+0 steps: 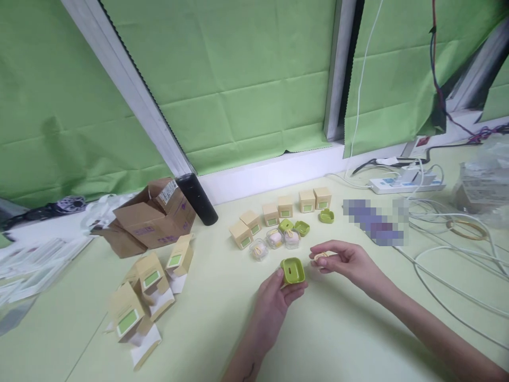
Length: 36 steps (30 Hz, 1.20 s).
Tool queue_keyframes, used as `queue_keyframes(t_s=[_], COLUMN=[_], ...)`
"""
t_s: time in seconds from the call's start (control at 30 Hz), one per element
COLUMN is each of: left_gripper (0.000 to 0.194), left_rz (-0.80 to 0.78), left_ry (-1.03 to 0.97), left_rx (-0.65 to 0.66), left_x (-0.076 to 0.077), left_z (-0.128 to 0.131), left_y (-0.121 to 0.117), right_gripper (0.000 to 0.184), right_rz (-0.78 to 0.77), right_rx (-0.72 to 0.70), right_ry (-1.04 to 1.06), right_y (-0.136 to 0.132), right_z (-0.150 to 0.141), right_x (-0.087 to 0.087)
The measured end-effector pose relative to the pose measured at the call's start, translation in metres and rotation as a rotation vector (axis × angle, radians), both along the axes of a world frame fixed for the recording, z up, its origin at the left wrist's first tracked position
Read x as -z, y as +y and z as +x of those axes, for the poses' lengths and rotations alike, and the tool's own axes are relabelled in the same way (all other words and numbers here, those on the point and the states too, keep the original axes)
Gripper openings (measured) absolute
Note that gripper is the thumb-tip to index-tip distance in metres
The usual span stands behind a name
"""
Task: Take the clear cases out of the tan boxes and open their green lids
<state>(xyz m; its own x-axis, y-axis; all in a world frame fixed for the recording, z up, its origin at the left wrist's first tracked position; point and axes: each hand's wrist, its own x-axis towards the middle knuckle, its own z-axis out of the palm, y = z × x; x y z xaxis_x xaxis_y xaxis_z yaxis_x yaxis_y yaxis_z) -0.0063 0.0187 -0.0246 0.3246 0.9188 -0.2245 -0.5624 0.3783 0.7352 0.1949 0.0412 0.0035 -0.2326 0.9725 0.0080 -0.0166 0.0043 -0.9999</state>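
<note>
Green container (293, 271) gripped by half-curled left hand (275, 300).

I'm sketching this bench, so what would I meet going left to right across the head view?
Cardboard box → black cylinder → left hand holding a green tray → right hand holding a small beige item → white power strip → clear plastic bag.

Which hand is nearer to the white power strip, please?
Right. The right hand is left of the white power strip and closer to the camera; the left hand is farther left and even closer.
</note>
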Motion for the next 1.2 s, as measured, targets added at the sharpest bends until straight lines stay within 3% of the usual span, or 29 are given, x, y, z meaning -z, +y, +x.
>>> queue_keyframes(t_s=[0.1,0.2,0.3,0.4,0.57,0.77,0.93,1.07,1.2], left_gripper=[0.029,0.028,0.027,0.027,0.025,0.028,0.022,0.024,0.024], left_rz=[-0.002,-0.021,-0.03,-0.036,-0.014,-0.05,0.058,0.038,0.02], left_ry=[0.028,0.062,0.076,0.086,0.137,0.181,0.226,0.19,0.311], left_rx=[0.017,0.047,0.048,0.034,0.027,0.051,0.042,0.037,0.059], left_x=[-0.003,-0.004,-0.002,-0.002,-0.005,-0.005,-0.001,-0.005,-0.007], left_z=[0.006,0.011,0.012,0.01,0.012,0.016,0.013,0.011,0.01], left_y=[-0.005,-0.009,-0.01,-0.009,-0.009,-0.01,-0.009,-0.007,-0.008], right_gripper=[0.019,0.009,0.018,0.024,0.02,0.024,0.024,0.021,0.021], right_rz=[0.25,0.459,0.503,0.588,0.821,0.985,1.019,0.914,0.798], right_rx=[0.051,-0.006,-0.112,-0.122,-0.191,-0.167,-0.178,-0.196,-0.314], right_ry=[0.005,-0.091,-0.195,-0.298,-0.587,-0.717,-0.713,-0.621,-0.541], right_y=[-0.006,-0.011,-0.014,-0.014,-0.01,-0.008,-0.009,-0.01,-0.017], right_z=[-0.004,-0.01,-0.012,-0.011,-0.01,-0.016,-0.015,-0.011,-0.005], right_x=[-0.002,-0.004,-0.002,0.002,0.008,0.011,0.014,0.009,-0.007])
